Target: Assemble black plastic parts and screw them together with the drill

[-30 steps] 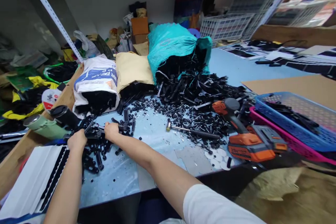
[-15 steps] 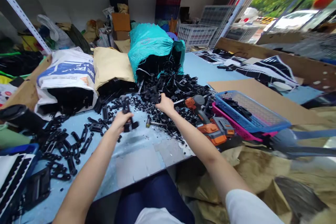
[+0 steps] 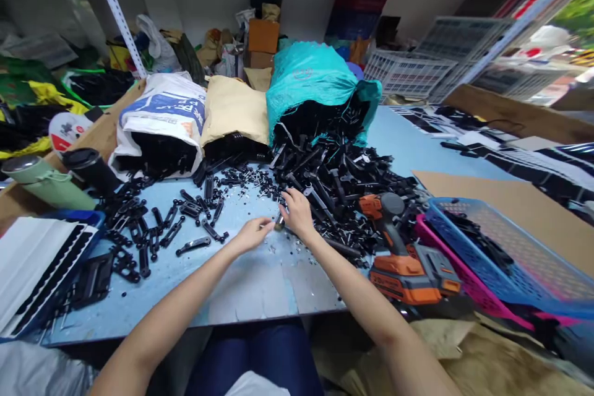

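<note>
My left hand (image 3: 253, 235) is over the blue tabletop, fingers stretched to the right, with nothing visible in it. Close beside its fingertips is the short head of a small hammer-like tool (image 3: 279, 223), partly covered. Just above that head, my right hand (image 3: 297, 213) has its fingers apart and curved; whether it touches the tool cannot be made out. Two black plastic link-like parts, one flat (image 3: 193, 246) and one slanted (image 3: 213, 232), lie left of my left hand. Behind my right hand spreads a heap of black plastic pieces (image 3: 334, 179) mixed with small screws.
An orange cordless drill (image 3: 403, 272) lies right of the heap, beside a blue basket (image 3: 482, 216) on a pink one. A teal sack (image 3: 310, 74), a tan sack (image 3: 236, 108) and a white sack (image 3: 162, 99) stand behind. More black parts (image 3: 134, 229) lie left.
My left hand has let go of black parts, and two now lie on the table. My right hand has drawn back from the heap towards the hammer-like tool. The view has turned left.
</note>
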The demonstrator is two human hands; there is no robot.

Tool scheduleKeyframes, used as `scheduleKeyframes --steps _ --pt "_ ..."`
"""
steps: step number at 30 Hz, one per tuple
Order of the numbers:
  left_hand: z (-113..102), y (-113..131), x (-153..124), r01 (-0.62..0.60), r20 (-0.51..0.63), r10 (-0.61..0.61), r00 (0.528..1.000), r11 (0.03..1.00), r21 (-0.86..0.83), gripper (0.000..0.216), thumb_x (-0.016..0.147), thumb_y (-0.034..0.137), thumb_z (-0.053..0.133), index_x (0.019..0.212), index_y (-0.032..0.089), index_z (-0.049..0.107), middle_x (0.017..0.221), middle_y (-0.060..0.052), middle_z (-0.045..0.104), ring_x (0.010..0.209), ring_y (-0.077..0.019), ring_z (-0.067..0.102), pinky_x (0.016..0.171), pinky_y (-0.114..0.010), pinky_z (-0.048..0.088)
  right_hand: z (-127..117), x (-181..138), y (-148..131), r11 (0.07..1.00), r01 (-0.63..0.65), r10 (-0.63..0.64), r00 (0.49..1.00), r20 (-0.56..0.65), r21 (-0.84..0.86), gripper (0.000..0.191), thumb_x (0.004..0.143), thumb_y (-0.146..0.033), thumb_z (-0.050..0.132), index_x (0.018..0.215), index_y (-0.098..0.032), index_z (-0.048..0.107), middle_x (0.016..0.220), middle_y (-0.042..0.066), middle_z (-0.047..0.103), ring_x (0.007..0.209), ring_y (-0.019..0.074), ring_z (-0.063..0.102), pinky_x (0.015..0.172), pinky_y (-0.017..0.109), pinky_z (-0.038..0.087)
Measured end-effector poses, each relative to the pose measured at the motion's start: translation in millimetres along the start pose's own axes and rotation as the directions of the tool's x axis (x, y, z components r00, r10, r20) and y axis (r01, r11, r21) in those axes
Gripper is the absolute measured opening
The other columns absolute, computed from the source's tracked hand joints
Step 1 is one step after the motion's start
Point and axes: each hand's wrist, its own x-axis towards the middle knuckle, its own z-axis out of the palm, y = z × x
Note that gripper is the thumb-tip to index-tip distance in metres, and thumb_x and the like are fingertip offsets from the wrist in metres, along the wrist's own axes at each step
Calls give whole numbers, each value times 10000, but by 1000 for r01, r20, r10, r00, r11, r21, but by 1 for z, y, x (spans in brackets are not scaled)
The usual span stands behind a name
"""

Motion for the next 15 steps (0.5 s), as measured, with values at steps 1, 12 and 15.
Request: scheduleKeyframes --steps 1,12,15 --pt "-14 -5 -9 -7 -27 8 1000 1000 29 390 833 417 452 1046 139 623 1091 -111 652 1020 -232 593 915 -343 436 5 15 -10 999 30 -31 999 23 21 376 878 -284 435 1242 -204 483 1339 106 429 1256 207 334 1058 303 254" --pt "-110 -74 -76 156 -278 -152 948 988 -6 397 805 442 499 1037 146 629 1012 -88 679 910 -205 632 809 -306 492 62 184 -69 953 -299 293 950 109 43 543 879 -358 478 1298 -43 336 1202 244 442 1059 265 504 857 357 396" --pt "-147 -99 -71 255 -476 -174 862 961 110 374 817 403 492 1040 137 629 1017 -93 676 911 -206 631 817 -314 492 73 207 -68 918 -396 392 912 121 11 523 882 -370 468 1267 -38 345 1187 271 442 1047 302 535 830 382 420"
